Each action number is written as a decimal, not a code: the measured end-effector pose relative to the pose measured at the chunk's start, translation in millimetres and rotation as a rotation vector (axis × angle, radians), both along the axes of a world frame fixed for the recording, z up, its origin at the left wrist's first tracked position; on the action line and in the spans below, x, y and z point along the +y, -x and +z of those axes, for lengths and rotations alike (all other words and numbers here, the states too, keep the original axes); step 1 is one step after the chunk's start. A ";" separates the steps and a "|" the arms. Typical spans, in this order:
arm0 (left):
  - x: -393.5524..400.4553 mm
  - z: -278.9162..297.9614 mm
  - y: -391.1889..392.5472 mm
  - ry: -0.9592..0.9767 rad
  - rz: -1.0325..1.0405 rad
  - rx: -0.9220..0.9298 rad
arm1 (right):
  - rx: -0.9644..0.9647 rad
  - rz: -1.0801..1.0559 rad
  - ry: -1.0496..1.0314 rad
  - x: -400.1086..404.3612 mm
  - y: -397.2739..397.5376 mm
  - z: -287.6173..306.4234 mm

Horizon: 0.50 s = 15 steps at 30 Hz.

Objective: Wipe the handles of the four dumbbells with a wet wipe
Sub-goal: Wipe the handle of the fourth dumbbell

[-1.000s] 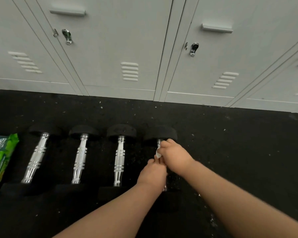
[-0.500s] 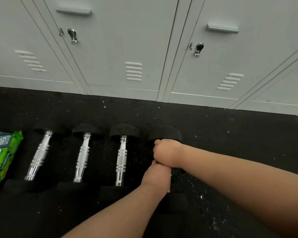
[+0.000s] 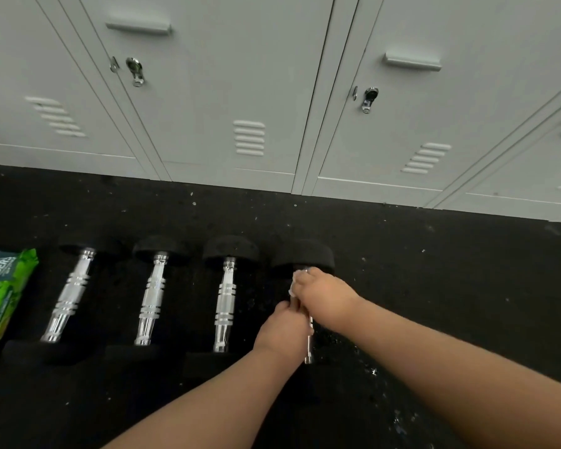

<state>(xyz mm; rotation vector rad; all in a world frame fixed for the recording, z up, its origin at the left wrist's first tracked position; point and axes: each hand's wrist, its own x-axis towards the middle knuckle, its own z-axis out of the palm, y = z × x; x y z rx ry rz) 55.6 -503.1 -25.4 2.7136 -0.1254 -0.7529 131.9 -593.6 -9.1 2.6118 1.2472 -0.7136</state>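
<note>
Pale grey metal lockers (image 3: 240, 92) are backed by a black speckled rubber floor (image 3: 434, 286); nearby, the rightmost chrome-handled black dumbbell (image 3: 305, 254) is gripped by the closed left hand (image 3: 284, 332), while a crumpled white wet wipe (image 3: 292, 283) is pressed on its handle by the clenched right hand (image 3: 321, 294).

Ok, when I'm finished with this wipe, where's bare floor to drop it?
Bare floor lies right of the rightmost dumbbell, below the lockers. A bare strip also runs between the lockers and the dumbbell heads. Crowded: the row of dumbbells, with only narrow gaps, and the green wipes pack at its left end.
</note>
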 end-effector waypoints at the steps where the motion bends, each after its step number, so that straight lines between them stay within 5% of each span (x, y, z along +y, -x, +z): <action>1: -1.4 2.7 -0.2 0.009 -0.015 -0.019 | 0.044 -0.271 -0.158 -9.5 8.7 -7.1; 4: -4.4 2.5 -0.3 0.007 0.000 -0.001 | 0.185 -1.210 -0.706 -14.0 33.3 -17.2; 7: -8.0 7.2 -2.0 -0.018 -0.026 0.016 | 0.494 -1.674 -0.982 -8.0 18.0 -32.6; 11: -11.4 5.7 -2.6 -0.068 -0.096 -0.008 | 0.966 -1.734 -1.017 -10.2 -4.3 -48.1; 15: -11.7 7.9 -2.3 -0.049 -0.076 -0.020 | 0.986 -1.554 -0.806 -26.8 32.9 -50.3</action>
